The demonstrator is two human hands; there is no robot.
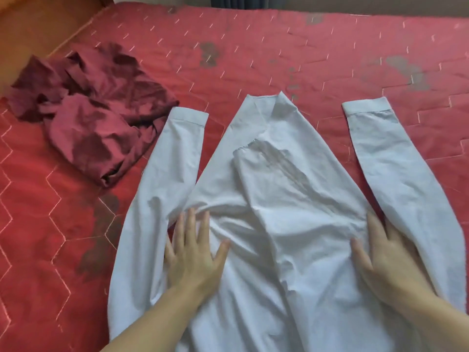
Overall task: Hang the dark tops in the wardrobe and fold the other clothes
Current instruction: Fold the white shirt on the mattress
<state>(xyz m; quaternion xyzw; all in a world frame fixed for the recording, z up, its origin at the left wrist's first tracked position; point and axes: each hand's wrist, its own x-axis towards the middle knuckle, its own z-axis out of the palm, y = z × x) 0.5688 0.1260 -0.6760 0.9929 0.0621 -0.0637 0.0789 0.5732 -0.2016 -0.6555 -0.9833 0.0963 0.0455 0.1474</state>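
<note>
Seen from above, looking down at a bed (279, 47) covered in a red quilted spread with pale stitched hexagon lines and a few grey worn patches.

Spread across the near half of the bed: a white long-sleeved shirt (274, 174), lying flat with its narrow end pointing away and its body widening toward the viewer. Creased and rumpled through the middle, with a fold of cloth lying over the centre. Both sleeves stretched out and away on either side, cuffs at the far ends: left sleeve (175, 158) close beside the body, right sleeve (396, 168) angled out with a strip of red spread showing between it and the body.

Left hand (193, 252) laid flat on the shirt near its left edge, fingers straight and spread, palm down, grip released and pressing the cloth. Right hand (383, 255) likewise flat on the shirt's right edge, fingers straight and pointing away, grip released, holding nothing. Bare forearms reaching in from the bottom corners.

Further back on the left: a dark red garment (99, 107), crumpled in a loose heap on the spread, its near edge just beside the left cuff of the shirt. Kind of garment impossible to tell.

Beyond the far left corner, a strip of orange-brown wood.
</note>
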